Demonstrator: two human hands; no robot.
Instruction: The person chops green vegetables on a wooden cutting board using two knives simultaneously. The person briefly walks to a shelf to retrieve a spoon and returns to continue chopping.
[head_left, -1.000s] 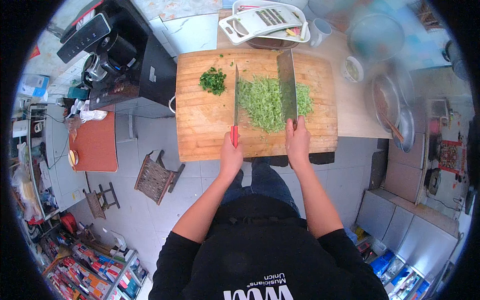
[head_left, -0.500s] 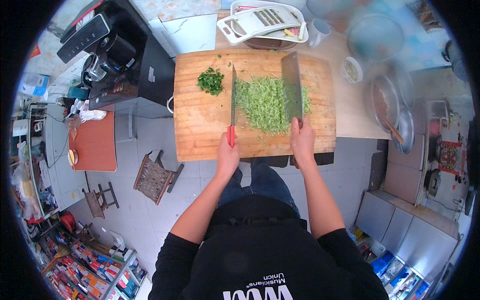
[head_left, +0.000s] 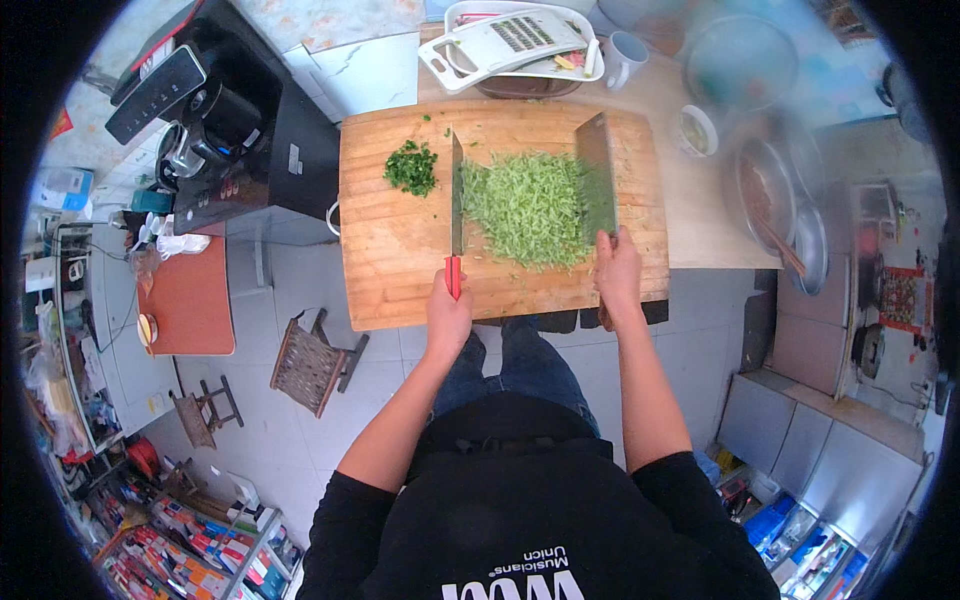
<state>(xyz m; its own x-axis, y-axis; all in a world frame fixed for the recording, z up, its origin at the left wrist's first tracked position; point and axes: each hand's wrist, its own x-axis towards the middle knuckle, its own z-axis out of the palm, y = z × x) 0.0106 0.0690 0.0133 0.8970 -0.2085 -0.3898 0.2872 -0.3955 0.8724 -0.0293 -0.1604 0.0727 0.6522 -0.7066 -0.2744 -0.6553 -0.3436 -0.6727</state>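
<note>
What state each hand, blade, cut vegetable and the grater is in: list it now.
Left hand: closed, gripping
Red-handled cleaver: held on edge
Right hand: closed, gripping
Pale-green vegetable: shredded, heaped
Right-hand cleaver: held, broad face toward vegetable
Dark-green herbs: chopped, piled
Grater: resting across tray

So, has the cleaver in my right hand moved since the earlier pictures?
Yes: judged against the cutting board, the cleaver in your right hand has shifted right, nearer the board's right edge.

Downward fisheye view from head height
</note>
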